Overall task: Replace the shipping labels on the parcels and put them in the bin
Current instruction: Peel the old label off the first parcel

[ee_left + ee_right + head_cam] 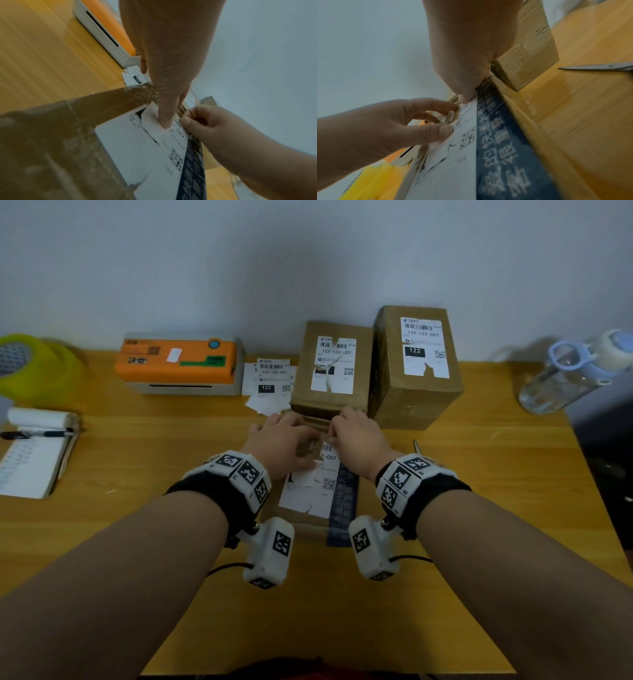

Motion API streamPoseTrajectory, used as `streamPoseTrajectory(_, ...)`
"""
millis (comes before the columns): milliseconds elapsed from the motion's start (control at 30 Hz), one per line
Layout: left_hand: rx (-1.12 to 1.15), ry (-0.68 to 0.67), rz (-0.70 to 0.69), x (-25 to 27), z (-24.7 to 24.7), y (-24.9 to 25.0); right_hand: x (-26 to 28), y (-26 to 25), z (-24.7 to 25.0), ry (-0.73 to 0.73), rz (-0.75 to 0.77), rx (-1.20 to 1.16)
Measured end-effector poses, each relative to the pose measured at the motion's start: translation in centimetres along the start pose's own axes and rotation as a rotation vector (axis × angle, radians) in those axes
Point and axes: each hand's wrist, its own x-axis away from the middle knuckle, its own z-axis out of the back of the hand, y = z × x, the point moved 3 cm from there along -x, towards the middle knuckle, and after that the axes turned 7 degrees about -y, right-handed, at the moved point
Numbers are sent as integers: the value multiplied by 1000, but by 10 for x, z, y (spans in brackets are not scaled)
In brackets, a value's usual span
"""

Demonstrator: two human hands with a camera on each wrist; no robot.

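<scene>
Near parcel point(310, 508): lies flat mid-worktop point(479, 508), its torn label point(308, 491) face up beside a dark blue tape strip point(344, 508).
Left hand point(284, 443): thumb presses the label; fingers curled at its far edge.
Right hand point(359, 436): grip pinched tight on the label's far edge.
Other parcels: two, point(334, 368) and point(416, 368), at the worktop's back edge.
Printer point(180, 364): back left.

Far end of the nearest brown cardboard parcel point(310, 517) hidden under both hands. Its torn white shipping label point(310, 491): small print blurred, barcode number partly covered. Steel scissors point(597, 67): handles cut off by right-wrist view's edge. Green tape roll point(30, 364) cropped at head view's left edge.
</scene>
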Motion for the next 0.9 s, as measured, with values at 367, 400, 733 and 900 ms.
streamPoseTrajectory(367,-7,5,39,2,-1,3,29,4,6,-3,59,-204)
streamPoseTrajectory(400,-6,2,40,2,-1,3,29,4,5,-15,46,-216)
streamPoseTrajectory(733,-31,-33,35,6,-1,1,29,-2,5,44,-24,-186)
streamPoseTrajectory(900,-50,10,42,6,-5,6,42,-13,22,-39,40,-91)
